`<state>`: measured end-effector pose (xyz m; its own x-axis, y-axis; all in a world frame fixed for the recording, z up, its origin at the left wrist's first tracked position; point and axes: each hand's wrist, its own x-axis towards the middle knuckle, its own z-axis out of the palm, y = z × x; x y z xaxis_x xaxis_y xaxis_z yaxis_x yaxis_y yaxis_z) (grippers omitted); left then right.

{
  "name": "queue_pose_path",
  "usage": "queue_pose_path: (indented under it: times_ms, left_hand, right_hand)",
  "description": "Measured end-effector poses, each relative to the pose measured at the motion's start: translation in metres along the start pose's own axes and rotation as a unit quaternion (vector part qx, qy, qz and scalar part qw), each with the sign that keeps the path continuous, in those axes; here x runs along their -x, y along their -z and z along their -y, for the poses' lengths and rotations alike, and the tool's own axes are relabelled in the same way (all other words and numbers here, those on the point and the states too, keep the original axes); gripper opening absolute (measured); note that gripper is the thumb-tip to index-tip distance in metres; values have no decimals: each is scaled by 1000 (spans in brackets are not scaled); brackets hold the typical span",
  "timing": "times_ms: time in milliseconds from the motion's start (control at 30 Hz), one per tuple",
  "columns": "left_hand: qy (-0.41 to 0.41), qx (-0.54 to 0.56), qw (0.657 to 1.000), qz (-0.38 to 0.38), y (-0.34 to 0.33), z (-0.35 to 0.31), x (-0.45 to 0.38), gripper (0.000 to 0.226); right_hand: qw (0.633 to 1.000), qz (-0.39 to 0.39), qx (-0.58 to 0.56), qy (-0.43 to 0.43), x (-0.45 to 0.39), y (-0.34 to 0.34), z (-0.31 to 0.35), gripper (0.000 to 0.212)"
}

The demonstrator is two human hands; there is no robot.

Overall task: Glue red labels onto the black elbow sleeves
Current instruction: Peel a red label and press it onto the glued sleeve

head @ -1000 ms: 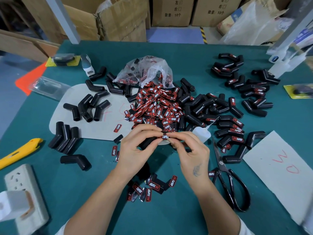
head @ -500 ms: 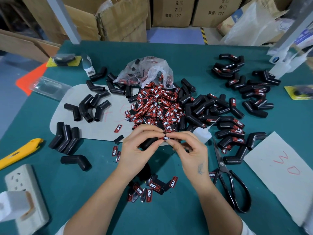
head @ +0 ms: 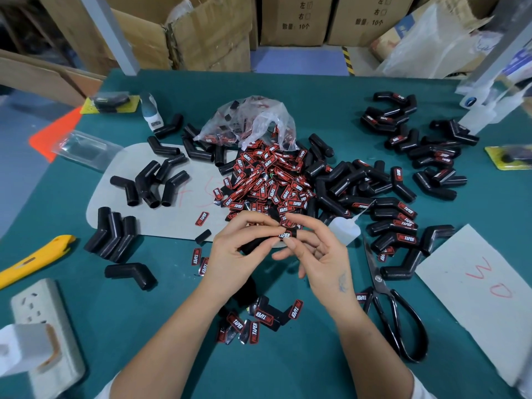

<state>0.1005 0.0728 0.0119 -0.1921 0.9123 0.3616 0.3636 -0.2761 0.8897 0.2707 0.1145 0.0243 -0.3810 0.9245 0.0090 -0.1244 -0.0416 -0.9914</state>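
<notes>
My left hand (head: 239, 250) grips a black elbow sleeve (head: 253, 244) just above the table, in front of the pile of red labels (head: 267, 182). A red TAPER label (head: 285, 235) lies on the sleeve's right end. My right hand (head: 319, 254) is beside it with its fingers spread loosely, and one fingertip touches the label's edge. Most of the sleeve is hidden inside my left hand. A white glue bottle (head: 344, 231) lies just right of my right hand.
Plain black sleeves (head: 149, 182) lie on a grey sheet (head: 161, 220) at the left, and labelled sleeves (head: 397, 220) lie at the right. Scissors (head: 394, 306), a yellow cutter (head: 31, 260), a power strip (head: 43, 326), loose labels (head: 259, 318) and a white card (head: 475, 283) surround my hands.
My right hand has loosened from its pinch on the label and spread its fingers. The label now lies on the sleeve, which my left hand still holds.
</notes>
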Motion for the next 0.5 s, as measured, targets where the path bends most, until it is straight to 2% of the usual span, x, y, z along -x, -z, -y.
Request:
queue_pose_path:
  times_ms: [267, 500]
  left_hand:
    - [-15, -21, 1000, 16, 2, 0, -2, 22]
    - [-101, -49, 993, -24, -2, 9, 2, 20]
  right_hand:
    - [999, 11, 26, 26, 0, 0, -10, 37]
    - [999, 13, -19, 36, 0, 0, -12, 40]
